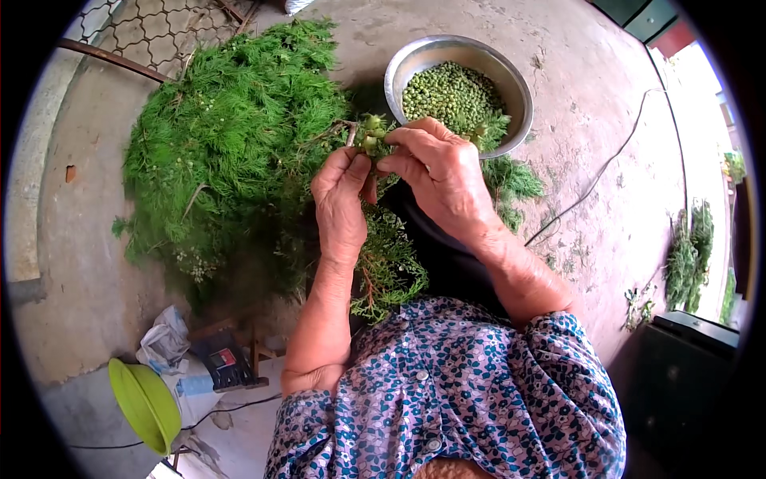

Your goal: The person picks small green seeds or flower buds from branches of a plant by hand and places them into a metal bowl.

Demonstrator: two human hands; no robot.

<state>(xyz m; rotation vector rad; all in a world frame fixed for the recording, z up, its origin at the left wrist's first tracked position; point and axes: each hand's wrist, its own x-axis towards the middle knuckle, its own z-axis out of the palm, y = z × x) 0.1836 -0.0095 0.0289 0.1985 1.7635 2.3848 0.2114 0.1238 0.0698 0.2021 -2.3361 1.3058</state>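
Note:
My left hand (341, 203) grips a conifer branch, probably arborvitae, between thumb and fingers; its leafy end (383, 263) hangs down over my lap. A cluster of pale green cones (372, 135) shows just above the left fingertips. Thumb and forefinger of my right hand (446, 173) pinch at this cluster from the right; the fingertips partly hide what they hold. Just beyond the right hand stands a metal basin (395, 78) with many small green cones (449, 90) in it. A leafy sprig (495, 129) lies on the cones at the basin's near right side.
A large heap of green conifer branches (233, 138) covers the floor at left. A metal lattice (161, 30) lies behind it. Cut foliage (511, 179) lies right of my lap. A cable (604, 167) crosses the floor. A lime-green plastic basin (140, 401) stands lower left, a dark cabinet (676, 371) lower right.

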